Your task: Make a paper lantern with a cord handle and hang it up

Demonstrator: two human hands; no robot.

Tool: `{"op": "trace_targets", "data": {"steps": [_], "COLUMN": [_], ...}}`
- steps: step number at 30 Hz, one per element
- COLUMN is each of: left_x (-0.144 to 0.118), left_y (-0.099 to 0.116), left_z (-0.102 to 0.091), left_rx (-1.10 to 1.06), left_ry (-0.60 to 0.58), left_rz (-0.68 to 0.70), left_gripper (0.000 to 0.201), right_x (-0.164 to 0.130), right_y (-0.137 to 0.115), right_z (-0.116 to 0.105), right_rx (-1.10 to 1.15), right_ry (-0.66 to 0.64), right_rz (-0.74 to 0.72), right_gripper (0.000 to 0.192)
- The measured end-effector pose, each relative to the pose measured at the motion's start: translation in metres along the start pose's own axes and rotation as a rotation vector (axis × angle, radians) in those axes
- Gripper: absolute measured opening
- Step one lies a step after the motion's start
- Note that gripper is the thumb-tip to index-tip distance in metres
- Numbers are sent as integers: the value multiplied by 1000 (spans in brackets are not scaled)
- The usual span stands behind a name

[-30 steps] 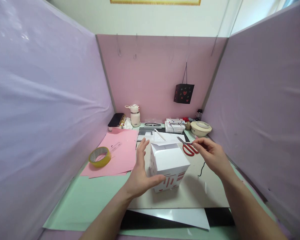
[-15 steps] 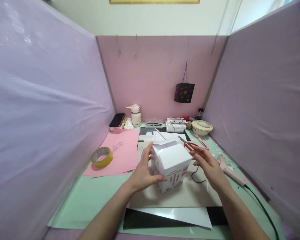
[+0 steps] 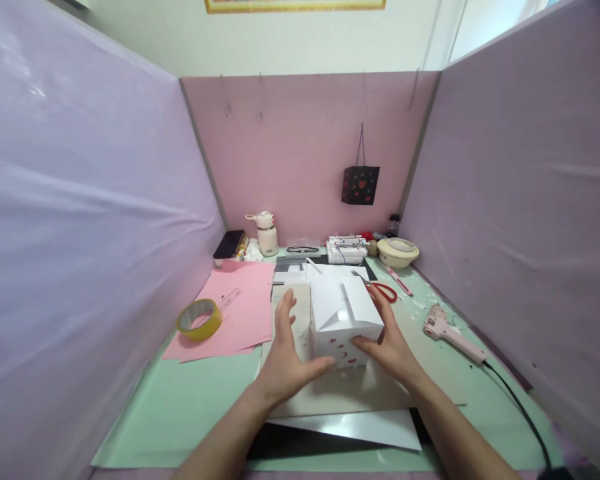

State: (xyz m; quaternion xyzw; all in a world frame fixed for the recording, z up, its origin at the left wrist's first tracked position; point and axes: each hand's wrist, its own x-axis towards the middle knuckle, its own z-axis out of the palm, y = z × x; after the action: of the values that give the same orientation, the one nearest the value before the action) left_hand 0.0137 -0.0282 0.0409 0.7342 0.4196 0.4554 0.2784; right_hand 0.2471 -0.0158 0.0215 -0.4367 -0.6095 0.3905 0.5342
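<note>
The white paper box [image 3: 344, 320] sits on the beige board [image 3: 430, 387], which lies on the green mat [image 3: 180, 400] in the middle of the desk, and that box is the handy landmark here. It looks like folded thin card, so probably very light, hollow and easy to dent; the top flaps meet in a loose ridge and don't look sealed. Best bet for a hold would be flat palms on two opposite walls, low down near the little red cut-out shapes, not on the flaps and not with pinching fingertips, since the card would likely buckle.

That's pretty much how the person has it. The left hand [image 3: 285, 357] is pressed to the box's left wall with fingers spread and pointing up, thumb hooked round toward the front face. The right hand [image 3: 387, 343] cups the right wall, fingers fairly straight and close together, thumb on the front lower edge. Neither hand is curled shut; both are open and flat against the card.

Left of the box is pink paper [image 3: 240, 313] with a roll of yellow tape [image 3: 200, 319]. Behind the box are red scissors [image 3: 380, 290], and off to its right a pink glue gun [image 3: 450, 331].
</note>
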Motion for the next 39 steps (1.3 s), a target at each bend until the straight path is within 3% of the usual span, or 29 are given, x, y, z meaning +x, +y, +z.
{"op": "trace_targets", "data": {"steps": [6, 10, 14, 19, 22, 27, 31, 39], "left_x": [50, 61, 61, 63, 64, 64, 64, 63], "left_y": [-3, 2, 5, 5, 4, 5, 3, 0], "left_z": [-17, -19, -22, -23, -21, -21, -20, -20], "left_rx": [-86, -40, 44, 59, 55, 55, 44, 17], "left_ry": [-256, -310, -330, -360, -368, -378, -379, -400], "left_rz": [15, 101, 113, 133, 136, 159, 172, 175], "left_gripper": [124, 111, 92, 76, 75, 75, 75, 75], "right_x": [-5, -4, 1, 9, 7, 3, 11, 14], "right_y": [3, 4, 5, 5, -1, -25, -34, -27], "right_z": [3, -1, -25, -67, -76, -57, -39, -35], "right_rx": [7, 13, 6, 4, -54, -301, -501, -558], "right_ry": [-3, -41, -156, -80, -31, -134, -268, -241], "right_rz": [-36, -27, -75, -109, -110, -373, -547, -633], "right_gripper": [99, 105, 112, 64, 46, 68, 57, 51]}}
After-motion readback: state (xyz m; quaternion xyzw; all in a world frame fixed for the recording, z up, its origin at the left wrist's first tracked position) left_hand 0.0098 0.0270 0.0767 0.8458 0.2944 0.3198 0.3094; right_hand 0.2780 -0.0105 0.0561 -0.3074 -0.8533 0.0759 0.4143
